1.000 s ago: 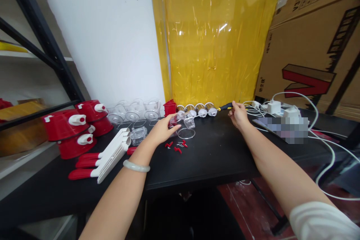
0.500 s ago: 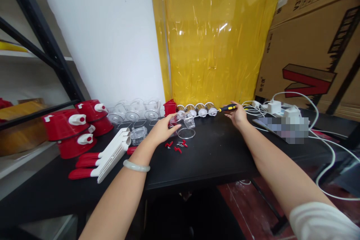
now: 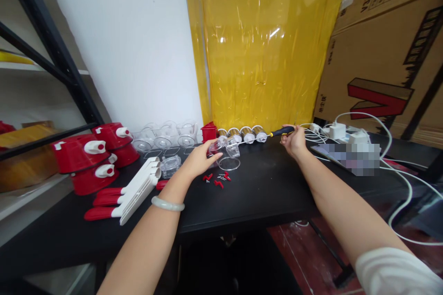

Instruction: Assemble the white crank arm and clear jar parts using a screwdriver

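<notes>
My left hand (image 3: 201,158) is wrapped round a clear plastic part (image 3: 232,147), which lies on its side just above the black table. My right hand (image 3: 294,142) grips the black-and-yellow handle of a screwdriver (image 3: 282,131). Its long shaft points left, and the tip reaches into the clear part; the exact contact point is too small to make out. In front of the clear part lie small red levers (image 3: 218,184) and several tiny screws (image 3: 220,177). A clear ring-shaped rim (image 3: 229,164) shows just under the held part.
Red tubs with white spouts (image 3: 86,147) and white-and-red handles (image 3: 138,191) stand left. Clear cups (image 3: 164,136), a red funnel-like piece (image 3: 209,132) and gold-banded cylinders (image 3: 246,134) line the back. White cables and chargers (image 3: 337,131) and a tablet-like object (image 3: 332,154) lie right.
The screwdriver's handle has turned in my right hand, and the fingers have shifted and curled closer round it. My left hand and the clear part stay in place.
</notes>
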A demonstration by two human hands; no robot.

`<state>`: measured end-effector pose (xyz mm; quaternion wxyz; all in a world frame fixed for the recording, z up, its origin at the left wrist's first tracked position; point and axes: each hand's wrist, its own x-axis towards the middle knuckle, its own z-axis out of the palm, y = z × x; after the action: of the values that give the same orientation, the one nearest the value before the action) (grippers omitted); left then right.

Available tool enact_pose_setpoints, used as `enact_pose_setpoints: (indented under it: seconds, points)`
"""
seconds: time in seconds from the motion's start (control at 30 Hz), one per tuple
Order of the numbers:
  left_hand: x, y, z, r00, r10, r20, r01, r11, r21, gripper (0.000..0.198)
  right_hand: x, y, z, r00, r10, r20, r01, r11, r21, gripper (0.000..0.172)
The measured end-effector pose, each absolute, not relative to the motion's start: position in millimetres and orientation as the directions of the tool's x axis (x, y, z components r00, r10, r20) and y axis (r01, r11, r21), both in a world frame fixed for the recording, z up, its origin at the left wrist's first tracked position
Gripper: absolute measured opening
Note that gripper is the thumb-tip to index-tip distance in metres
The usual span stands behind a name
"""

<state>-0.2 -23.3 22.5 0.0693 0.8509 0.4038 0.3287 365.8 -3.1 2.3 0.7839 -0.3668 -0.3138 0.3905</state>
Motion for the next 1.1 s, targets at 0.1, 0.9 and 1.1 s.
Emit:
enact_pose_setpoints:
  seconds: [0.1, 0.9, 1.1]
  points:
    - [-0.6, -23.4, 22.6, 0.456, 0.736, 0.500, 0.645, -0.660, 0.384, 0.059, 367.2, -4.7, 3.0, 0.457, 0.875, 0.161, -0.408, 0.366, -0.836, 0.037]
    - [-1.6, -20.9, 21.9, 0.460, 0.725, 0.514, 0.634, -0.673, 0.382, 0.061, 364.9, 2.9, -1.1, 0.532, 0.838, 0.120, -0.347, 0.345, -0.872, 0.015]
    - [-1.3, -20.2, 21.0, 0.469, 0.717, 0.516, 0.625, -0.682, 0.380, 0.061, 367.6, 6.1, -5.5, 0.576, 0.800, 0.168, -0.226, 0.353, -0.908, 0.035]
